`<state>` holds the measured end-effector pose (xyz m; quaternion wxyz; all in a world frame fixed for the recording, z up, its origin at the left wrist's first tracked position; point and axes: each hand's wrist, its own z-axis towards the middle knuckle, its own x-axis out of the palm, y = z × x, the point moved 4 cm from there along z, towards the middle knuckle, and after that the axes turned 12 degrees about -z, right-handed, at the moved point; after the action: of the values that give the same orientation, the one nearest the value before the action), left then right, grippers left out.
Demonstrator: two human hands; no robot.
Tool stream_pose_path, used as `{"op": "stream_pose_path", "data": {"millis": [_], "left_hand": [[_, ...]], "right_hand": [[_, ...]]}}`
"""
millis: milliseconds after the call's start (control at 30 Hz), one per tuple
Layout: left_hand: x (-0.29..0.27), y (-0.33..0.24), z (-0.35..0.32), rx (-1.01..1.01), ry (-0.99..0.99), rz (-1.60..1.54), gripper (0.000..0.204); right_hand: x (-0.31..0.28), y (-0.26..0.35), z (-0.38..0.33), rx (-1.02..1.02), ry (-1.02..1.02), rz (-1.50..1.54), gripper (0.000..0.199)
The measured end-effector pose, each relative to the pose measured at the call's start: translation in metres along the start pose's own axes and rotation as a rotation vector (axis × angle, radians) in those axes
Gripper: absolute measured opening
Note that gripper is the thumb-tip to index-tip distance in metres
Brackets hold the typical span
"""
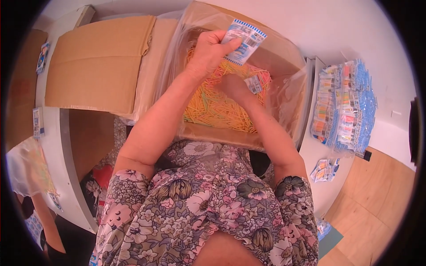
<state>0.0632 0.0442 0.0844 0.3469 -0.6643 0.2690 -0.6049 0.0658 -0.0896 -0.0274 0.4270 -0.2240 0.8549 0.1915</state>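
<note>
So the left hand (211, 48) has a flat blue-and-white printed packet (249, 49) clamped at its left side, thumb across the face, tilted a bit and held up over a big open cardboard box (290, 60). The hands are apart from each other. The right hand (234, 87) is lower, down in the box at a heap of thin sticks (217, 108), mostly yellow and orange with some pink and green. Its fingers are hidden, so I can't tell if they're closed on anything. A second blue-and-white packet (254, 84) sits on the sticks just beside that hand, can't tell if they touch. Clear plastic liner (173, 48) hangs over the box edges.

Over on the right, overlapping rows of filled packets (344, 108) lie on the white counter (320, 193), with a small loose bunch of packets (325, 170) nearer the person. On the left there's a cardboard flap (97, 64), and a co-worker's arm (48, 224) shows at the lower left, near a clear bag (29, 166)
</note>
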Motion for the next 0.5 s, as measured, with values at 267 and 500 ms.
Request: {"op": "stream_pose_path", "data": {"millis": [267, 500], "left_hand": [[0.003, 0.002, 0.003, -0.040, 0.037, -0.031, 0.016], [0.008, 0.019, -0.012, -0.499, 0.392, 0.181, 0.019]], "right_hand": [[0.004, -0.014, 0.005, -0.085, 0.030, 0.068, 0.029], [-0.075, -0.046, -0.074, -0.087, -0.574, 0.891, 0.010]]}}
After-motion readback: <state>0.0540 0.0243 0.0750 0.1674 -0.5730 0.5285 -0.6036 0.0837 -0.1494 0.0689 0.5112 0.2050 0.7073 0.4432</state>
